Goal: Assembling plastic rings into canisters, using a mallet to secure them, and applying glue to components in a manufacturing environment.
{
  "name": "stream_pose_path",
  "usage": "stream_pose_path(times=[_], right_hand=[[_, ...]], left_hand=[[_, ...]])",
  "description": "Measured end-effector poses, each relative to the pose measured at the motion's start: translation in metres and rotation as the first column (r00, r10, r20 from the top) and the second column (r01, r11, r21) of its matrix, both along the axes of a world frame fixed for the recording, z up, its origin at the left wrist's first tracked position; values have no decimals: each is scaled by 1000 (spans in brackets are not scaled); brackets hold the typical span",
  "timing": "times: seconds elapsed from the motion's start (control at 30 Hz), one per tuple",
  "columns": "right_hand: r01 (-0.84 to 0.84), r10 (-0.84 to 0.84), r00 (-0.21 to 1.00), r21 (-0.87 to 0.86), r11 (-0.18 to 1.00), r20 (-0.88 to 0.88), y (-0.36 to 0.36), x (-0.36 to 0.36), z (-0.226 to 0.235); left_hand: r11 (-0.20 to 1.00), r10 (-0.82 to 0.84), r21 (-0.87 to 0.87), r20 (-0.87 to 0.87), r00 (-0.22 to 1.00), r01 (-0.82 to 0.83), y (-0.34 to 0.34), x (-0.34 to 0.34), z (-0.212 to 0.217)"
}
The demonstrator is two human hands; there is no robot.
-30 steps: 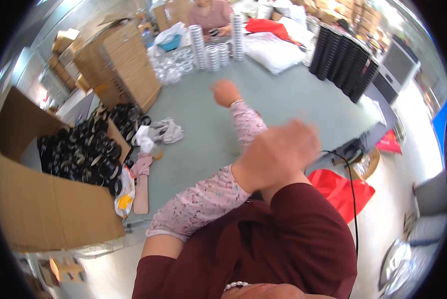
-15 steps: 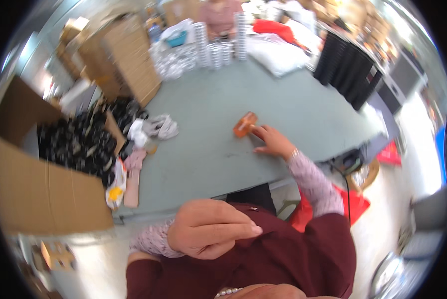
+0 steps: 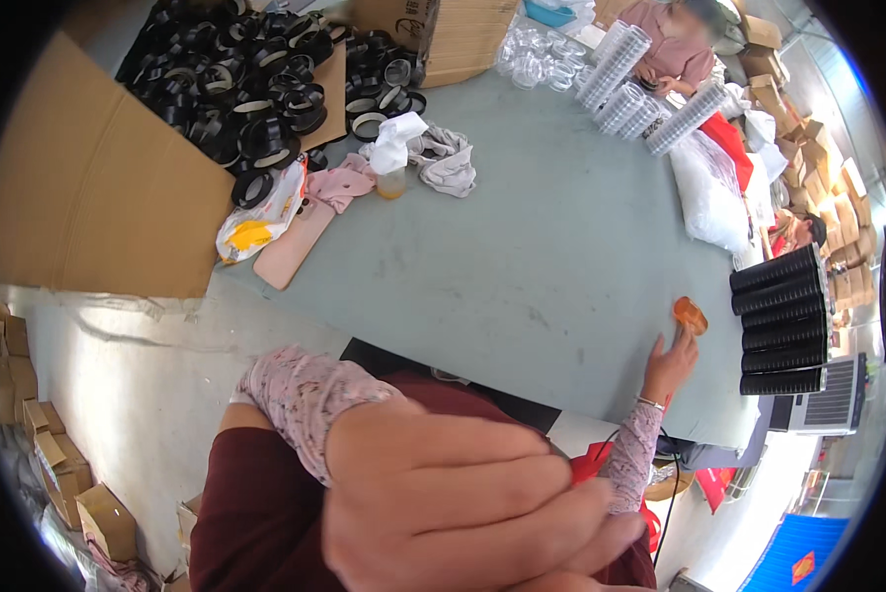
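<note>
- Head view: right hand [image 3: 670,370] reached over the grey-green table [image 3: 482,266], fingertips at the near edge of an orange roll [image 3: 692,316]; could not tell whether they grasped it.
- Orange roll was at the table's right part, near black stacks [image 3: 778,321].
- Left hand [image 3: 472,493] was close to the camera, fingers together, palm hidden; could not tell whether it held anything.
- Pink phone [image 3: 295,242] lay at the table's left.
</note>
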State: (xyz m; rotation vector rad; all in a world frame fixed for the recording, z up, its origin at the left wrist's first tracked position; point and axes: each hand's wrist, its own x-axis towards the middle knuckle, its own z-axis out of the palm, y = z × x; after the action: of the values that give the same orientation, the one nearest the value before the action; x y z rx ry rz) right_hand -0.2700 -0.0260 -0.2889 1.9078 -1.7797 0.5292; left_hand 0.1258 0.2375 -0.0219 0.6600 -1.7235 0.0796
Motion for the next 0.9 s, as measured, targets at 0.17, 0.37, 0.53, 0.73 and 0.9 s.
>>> stream_pose_path(times=[0.17,0.37,0.53,0.73,0.9], right_hand=[[-697,598,617,2,717,511,-1,178,-5],[-980,506,93,-12,200,858,22,411,2],[-969,771,2,-190,160,637,0,494,-60],[-999,560,-4,17,-32,828,13,467,-34],[-993,351,82,106,-48,933,30,419,19]], left_hand=[[899,87,-413,-157,984,-145,-19,58,-71],[617,760,485,-167,628,-619,-124,150,-148],[571,675,633,0,738,-522,-157,188,-225],[577,748,758,-340,571,-304,-140,186,-236],[742,670,523,-559,489,-420,-142,167,-211]])
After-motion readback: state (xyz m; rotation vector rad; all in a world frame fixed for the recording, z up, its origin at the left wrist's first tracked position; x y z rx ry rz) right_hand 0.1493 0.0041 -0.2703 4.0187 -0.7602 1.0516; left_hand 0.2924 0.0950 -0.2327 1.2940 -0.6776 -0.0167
